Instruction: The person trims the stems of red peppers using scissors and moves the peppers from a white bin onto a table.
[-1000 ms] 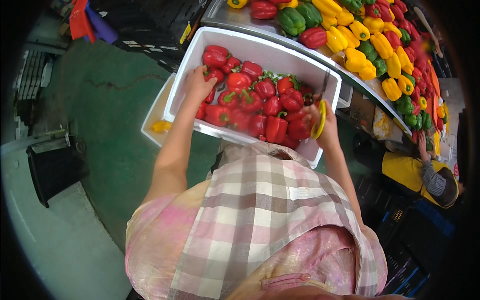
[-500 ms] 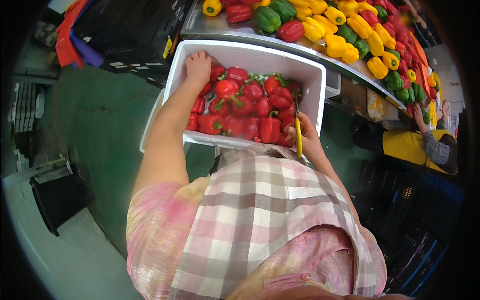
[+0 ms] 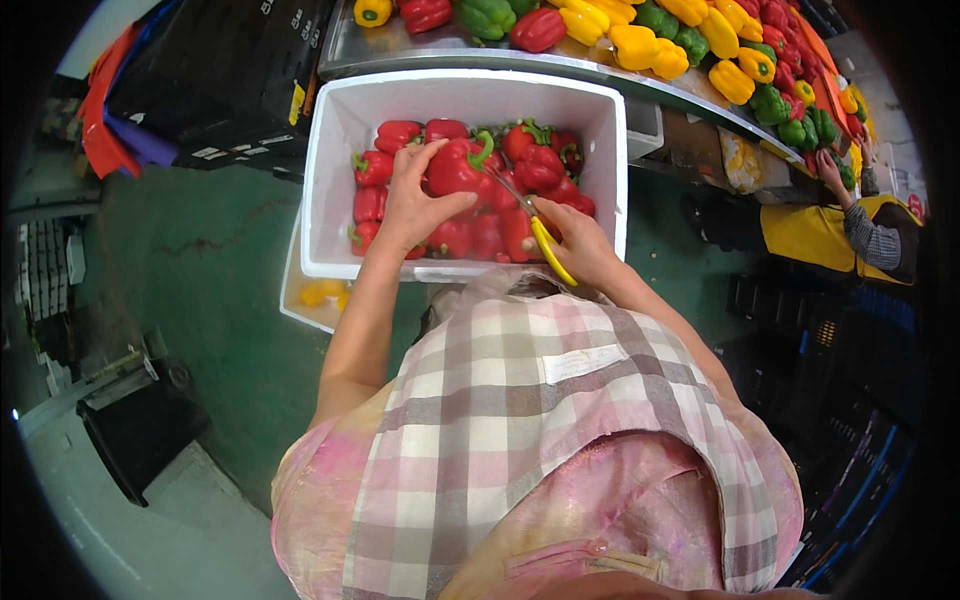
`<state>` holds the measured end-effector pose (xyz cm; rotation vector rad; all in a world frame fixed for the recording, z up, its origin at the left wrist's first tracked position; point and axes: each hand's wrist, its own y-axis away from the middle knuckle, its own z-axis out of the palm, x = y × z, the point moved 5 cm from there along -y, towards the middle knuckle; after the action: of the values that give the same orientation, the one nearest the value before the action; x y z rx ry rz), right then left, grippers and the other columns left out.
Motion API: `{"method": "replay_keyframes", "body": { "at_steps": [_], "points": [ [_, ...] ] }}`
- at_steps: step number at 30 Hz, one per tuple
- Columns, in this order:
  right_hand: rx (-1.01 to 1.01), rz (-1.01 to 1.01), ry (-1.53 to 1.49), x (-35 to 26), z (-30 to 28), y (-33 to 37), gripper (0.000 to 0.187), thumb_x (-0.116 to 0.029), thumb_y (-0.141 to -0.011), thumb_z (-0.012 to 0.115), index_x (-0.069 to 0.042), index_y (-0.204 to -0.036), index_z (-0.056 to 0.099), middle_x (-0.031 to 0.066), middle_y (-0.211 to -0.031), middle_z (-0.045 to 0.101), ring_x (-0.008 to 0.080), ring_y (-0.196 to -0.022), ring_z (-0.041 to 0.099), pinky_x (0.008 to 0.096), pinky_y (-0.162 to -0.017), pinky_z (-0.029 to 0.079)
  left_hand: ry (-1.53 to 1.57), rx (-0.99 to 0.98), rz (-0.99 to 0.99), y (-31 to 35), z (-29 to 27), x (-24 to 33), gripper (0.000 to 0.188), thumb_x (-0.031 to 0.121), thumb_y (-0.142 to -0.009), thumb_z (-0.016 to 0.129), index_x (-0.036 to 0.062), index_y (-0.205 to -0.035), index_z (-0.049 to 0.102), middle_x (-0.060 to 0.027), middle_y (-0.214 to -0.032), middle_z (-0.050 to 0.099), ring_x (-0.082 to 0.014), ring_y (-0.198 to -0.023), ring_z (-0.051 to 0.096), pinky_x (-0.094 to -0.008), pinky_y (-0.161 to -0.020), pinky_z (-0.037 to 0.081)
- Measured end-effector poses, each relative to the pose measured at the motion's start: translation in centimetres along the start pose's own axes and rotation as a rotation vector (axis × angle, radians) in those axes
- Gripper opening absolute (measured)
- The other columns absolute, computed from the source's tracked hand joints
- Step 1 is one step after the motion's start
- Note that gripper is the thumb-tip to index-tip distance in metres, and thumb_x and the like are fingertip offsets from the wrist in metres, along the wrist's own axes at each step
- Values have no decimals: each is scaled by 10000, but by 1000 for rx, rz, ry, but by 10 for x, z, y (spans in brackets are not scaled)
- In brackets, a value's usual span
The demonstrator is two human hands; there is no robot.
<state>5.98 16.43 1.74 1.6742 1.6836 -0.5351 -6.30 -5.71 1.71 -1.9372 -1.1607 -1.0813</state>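
Note:
Over a white foam box (image 3: 318, 190), my left hand (image 3: 412, 200) is closed round a red bell pepper (image 3: 457, 170), its green stem pointing up and to the right. My right hand (image 3: 572, 238) grips scissors (image 3: 545, 242) with yellow handles. Their blades reach toward the held pepper, close to its stem side; whether they touch it I cannot tell. Beneath both hands, more red bell peppers (image 3: 540, 168) fill the box, several with green stems.
Behind the box runs a metal table (image 3: 440, 52) heaped with yellow, green and red peppers (image 3: 640, 45). Black crates (image 3: 230, 80) stand at the left. Below the foam box, another box holds yellow peppers (image 3: 322, 292). A person in a yellow apron (image 3: 815, 238) works at the right.
My left hand has moved from the box's far left wall toward its middle and now holds a red bell pepper. The scissors have swung leftward, their blades now toward that pepper.

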Motion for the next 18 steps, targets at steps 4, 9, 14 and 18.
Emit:
{"method": "replay_keyframes", "body": {
  "at_steps": [4,9,14,18],
  "points": [
    [44,-41,113,-8,-2,0,528,-422,-842,751,-96,-1227,594,175,-951,659,384,-856,660,453,-717,512,-16,-20,14,9,5,14,777,264,-652,884,90,-1345,580,-129,-1290,482,-299,-1236,500,-386,-1058,420],
    [25,-103,91,-12,-4,2,366,-280,-851,752,-77,-1101,577,169,-843,644,403,-820,631,466,-682,482,29,-37,11,11,9,13,756,252,-648,886,59,-1314,586,-138,-1249,469,-291,-1204,509,-372,-1042,431],
    [4,-83,94,0,4,4,305,-238,-857,735,-81,-1076,592,168,-846,670,414,-802,645,475,-662,484,63,-101,-61,13,19,-5,759,253,-657,886,56,-1324,582,-147,-1273,475,-295,-1227,508,-368,-1051,423],
    [26,-50,47,6,11,5,302,-280,-862,726,-78,-1052,605,179,-839,673,414,-791,649,487,-675,492,151,-137,-137,15,21,-19,758,236,-666,881,56,-1338,578,-140,-1305,479,-276,-1250,505,-364,-1048,430]
  ]
}}
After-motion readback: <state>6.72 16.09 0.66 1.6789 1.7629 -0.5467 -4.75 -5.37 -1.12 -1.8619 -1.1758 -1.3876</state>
